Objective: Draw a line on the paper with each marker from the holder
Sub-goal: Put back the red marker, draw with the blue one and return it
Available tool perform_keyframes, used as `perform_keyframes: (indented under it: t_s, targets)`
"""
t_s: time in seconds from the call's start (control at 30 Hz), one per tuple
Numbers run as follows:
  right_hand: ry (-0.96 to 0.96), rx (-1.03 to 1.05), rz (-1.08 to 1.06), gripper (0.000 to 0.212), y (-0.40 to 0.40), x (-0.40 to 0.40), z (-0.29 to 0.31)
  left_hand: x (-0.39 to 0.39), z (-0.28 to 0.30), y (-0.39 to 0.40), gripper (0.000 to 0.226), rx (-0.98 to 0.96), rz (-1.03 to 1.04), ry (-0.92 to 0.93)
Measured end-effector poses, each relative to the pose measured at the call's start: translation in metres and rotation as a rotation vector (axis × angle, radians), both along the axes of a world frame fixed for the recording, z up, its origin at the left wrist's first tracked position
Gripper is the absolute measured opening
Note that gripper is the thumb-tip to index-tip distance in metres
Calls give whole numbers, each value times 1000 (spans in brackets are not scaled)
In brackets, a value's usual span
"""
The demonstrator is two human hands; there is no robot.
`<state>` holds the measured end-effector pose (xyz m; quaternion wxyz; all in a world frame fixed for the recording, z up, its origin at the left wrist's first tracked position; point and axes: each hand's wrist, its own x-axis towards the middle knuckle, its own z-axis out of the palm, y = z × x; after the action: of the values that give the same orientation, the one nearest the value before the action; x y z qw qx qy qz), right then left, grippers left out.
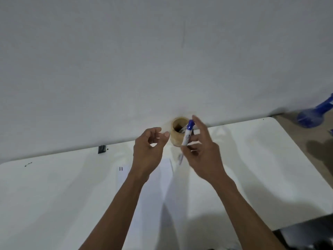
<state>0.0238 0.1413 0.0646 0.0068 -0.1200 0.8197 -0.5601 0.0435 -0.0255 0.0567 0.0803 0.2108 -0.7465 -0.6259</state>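
A round wooden holder (176, 137) stands at the table's far edge against the wall, with dark markers inside. My right hand (202, 152) grips a white marker with a blue cap (188, 133), held upright just in front of the holder's right side. Just left of the holder hovers my left hand (149, 150), its fingers curled apart and holding nothing. A white sheet of paper (155, 195) lies on the table beneath my forearms. Short dark lines (121, 168) mark its upper left corner.
The white table (261, 168) meets a plain white wall. A small black object (102, 149) sits at the far edge on the left. A blue object (313, 115) stands on the floor at the right. Something dark lies at the lower right corner.
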Motion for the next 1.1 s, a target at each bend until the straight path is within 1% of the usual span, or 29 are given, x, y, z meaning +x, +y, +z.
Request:
perform_keyframes:
  t_s: [0.1,0.2,0.3,0.4,0.5,0.6,0.7,0.97,1.1]
  targets:
    - [60,-93,-182,77,9,-38,-3,-20,-19,13,44,-97,-9,-75]
    - [137,-163,-315,57,7,-73,-4,-39,-37,25,62,-183,-28,-120]
    - [165,-180,-348,40,1,-97,-10,-57,-54,33,77,-240,-47,-141]
    - [163,-127,-333,33,-3,-109,-22,-68,-65,36,85,-263,-65,-130]
    - [128,-89,-318,27,-4,-112,-35,-74,-71,38,85,-248,-79,-107]
    - [90,-79,-315,19,-5,-113,-46,-76,-75,40,72,-230,-84,-64]
    - [52,-69,-323,15,-5,-117,-55,-78,-79,40,70,-219,-91,-35]
    - [-10,-30,-351,21,-7,-124,-74,-80,-82,40,69,-123,-60,12]
    - [-24,-19,-349,22,-7,-124,-73,-79,-83,41,67,-120,-58,20]
